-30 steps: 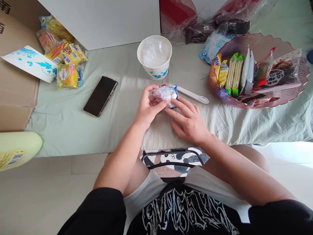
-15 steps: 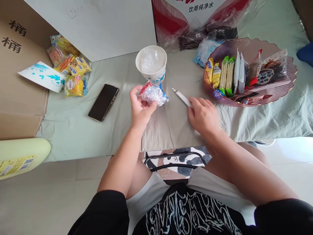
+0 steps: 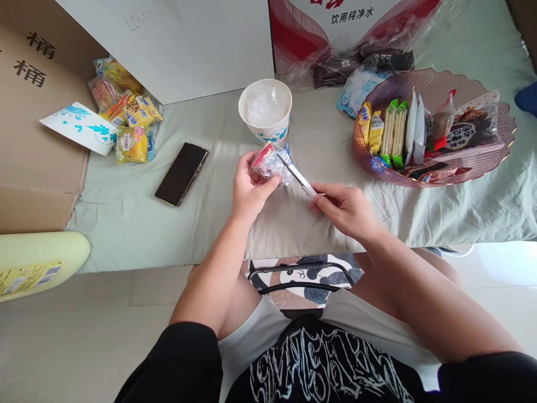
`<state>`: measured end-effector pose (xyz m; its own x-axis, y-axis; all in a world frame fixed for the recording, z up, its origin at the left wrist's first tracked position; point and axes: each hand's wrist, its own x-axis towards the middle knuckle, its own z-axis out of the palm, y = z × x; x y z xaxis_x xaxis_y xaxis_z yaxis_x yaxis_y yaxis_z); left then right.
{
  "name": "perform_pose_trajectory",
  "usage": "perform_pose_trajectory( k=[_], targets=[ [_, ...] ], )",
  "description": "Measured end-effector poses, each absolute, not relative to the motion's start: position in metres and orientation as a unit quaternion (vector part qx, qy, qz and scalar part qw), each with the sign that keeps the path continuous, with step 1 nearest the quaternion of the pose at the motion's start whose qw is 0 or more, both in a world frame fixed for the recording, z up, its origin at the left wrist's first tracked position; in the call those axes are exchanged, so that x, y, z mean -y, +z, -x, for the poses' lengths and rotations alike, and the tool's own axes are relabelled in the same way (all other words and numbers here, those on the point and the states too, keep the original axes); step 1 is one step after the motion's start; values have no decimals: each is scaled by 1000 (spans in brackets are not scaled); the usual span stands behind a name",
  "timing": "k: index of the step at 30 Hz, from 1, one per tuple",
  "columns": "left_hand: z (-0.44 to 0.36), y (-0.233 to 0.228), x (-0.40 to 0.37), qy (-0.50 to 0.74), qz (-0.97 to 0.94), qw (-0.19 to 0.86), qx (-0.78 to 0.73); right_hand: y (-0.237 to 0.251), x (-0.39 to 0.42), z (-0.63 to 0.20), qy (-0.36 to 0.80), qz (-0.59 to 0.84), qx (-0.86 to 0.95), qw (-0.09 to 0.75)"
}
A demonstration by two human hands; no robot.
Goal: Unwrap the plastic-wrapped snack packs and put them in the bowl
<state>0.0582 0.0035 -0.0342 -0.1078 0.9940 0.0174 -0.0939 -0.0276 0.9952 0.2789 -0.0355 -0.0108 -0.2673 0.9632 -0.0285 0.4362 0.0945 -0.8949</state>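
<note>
Pale tiles cover the floor [image 3: 104,324]. Above it, a wrinkled grey-green cloth covers the bench [image 3: 210,235]. At left a brown cardboard box [image 3: 33,140] bears 桶 2 times; a white panel [image 3: 188,50] has faint handwriting, not clearly legible; a red-and-white box [image 3: 289,33] reads 饮用纯净水. The scalloped bowl [image 3: 419,78] holds packaged snacks, their print mostly too small to read. Then come the leaf-patterned paper cup [image 3: 272,134] and dark-screened phone [image 3: 182,173]. Of the 2 hands, the left hand [image 3: 251,184] grips a plastic-wrapped bundle [image 3: 272,165] in front of the cup; the right hand [image 3: 346,207] pinches a slim white knife [image 3: 302,182], its blade overlapping the wrap, contact unclear.
</note>
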Motion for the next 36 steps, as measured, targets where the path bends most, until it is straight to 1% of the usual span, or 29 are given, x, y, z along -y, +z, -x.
perform_pose_trajectory(
  k=[7,11,14,17,21,24,27,30,33,36],
  targets=[
    [-42,-39,-14,620,-413,462,-481,-6,37,-285,436,502,694,276],
    [-23,-47,-20,620,-452,419,-485,-8,34,-294,403,547,662,314],
    [-19,-55,-20,582,-527,387,-483,-13,30,-297,297,603,659,336],
    [-26,-56,-13,522,-608,363,-476,-22,27,-296,176,623,691,322],
    [-34,-49,-2,458,-688,296,-479,-30,25,-293,100,614,724,298],
    [-33,-43,-1,431,-709,249,-500,-32,24,-293,54,596,742,302],
    [-31,-39,-1,405,-703,278,-515,-31,24,-292,47,556,763,326],
    [-33,-37,0,405,-660,353,-525,-31,26,-289,99,493,791,348],
    [-34,-35,1,408,-623,420,-518,-33,29,-284,156,454,807,344],
    [-36,-31,4,422,-625,433,-494,-33,30,-280,190,460,798,340]
  ],
)
